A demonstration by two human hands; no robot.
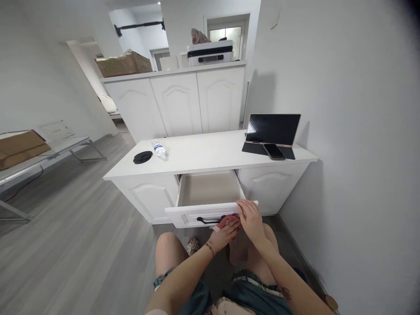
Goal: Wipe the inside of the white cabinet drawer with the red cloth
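Note:
A white drawer (210, 211) stands pulled out from the low white cabinet (203, 153); its inside looks bare. My left hand (226, 229) is below the drawer front, fingers closed on a small red cloth (229, 220) beside the black handle (210, 220). My right hand (250, 216) rests on the drawer's front rim at its right end, fingers touching the edge and overlapping the red cloth.
On the cabinet top lie a black round lid (143, 156), a water bottle (159, 149) on its side, a propped tablet (273, 130) and a phone (274, 151). A wall stands close on the right. A table with a cardboard box (19, 148) is at left.

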